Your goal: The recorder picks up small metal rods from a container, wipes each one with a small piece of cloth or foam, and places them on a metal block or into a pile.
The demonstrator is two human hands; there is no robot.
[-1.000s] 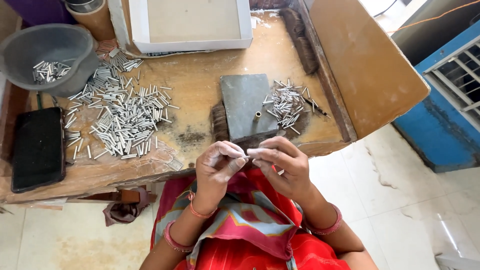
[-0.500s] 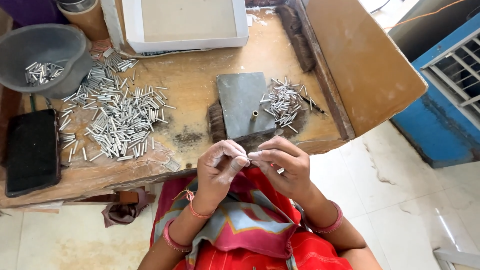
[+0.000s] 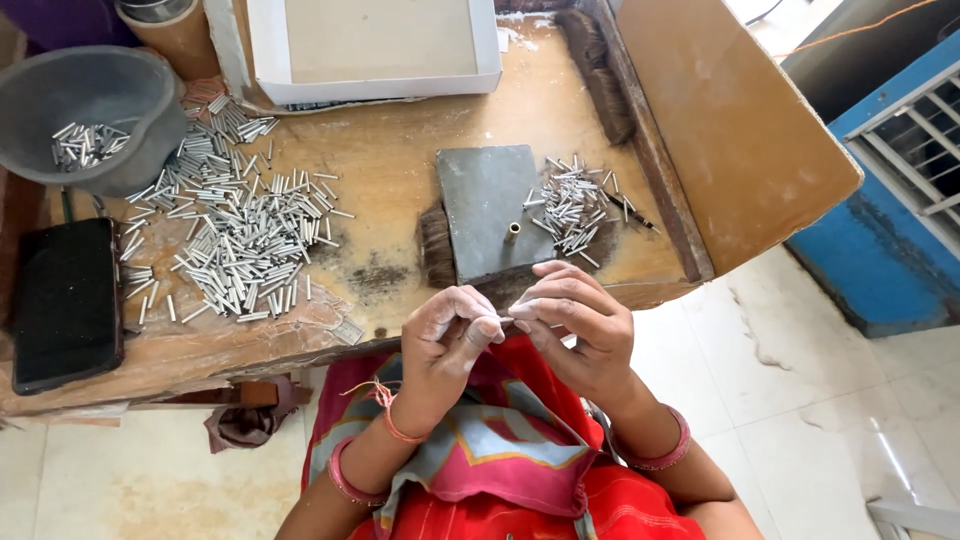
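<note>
My left hand (image 3: 447,337) and my right hand (image 3: 580,325) meet over my lap, at the front edge of a low wooden table (image 3: 400,170). Their fingertips pinch one small silver tube (image 3: 506,321) between them; most of it is hidden by the fingers. Just beyond my hands lies a grey slate slab (image 3: 487,212) with a short brass peg (image 3: 513,232) standing on it. A small pile of silver tubes (image 3: 575,208) lies to the slab's right. A large heap of the same tubes (image 3: 235,235) spreads over the table's left half.
A grey plastic bowl (image 3: 95,95) with a few tubes sits at the far left. A black phone (image 3: 65,300) lies at the left edge. A white shallow box (image 3: 375,45) stands at the back, a brush (image 3: 600,70) and a cardboard sheet (image 3: 730,130) on the right.
My hands stay joined on the small tube, with only slight finger movement. The view has shifted a little.
</note>
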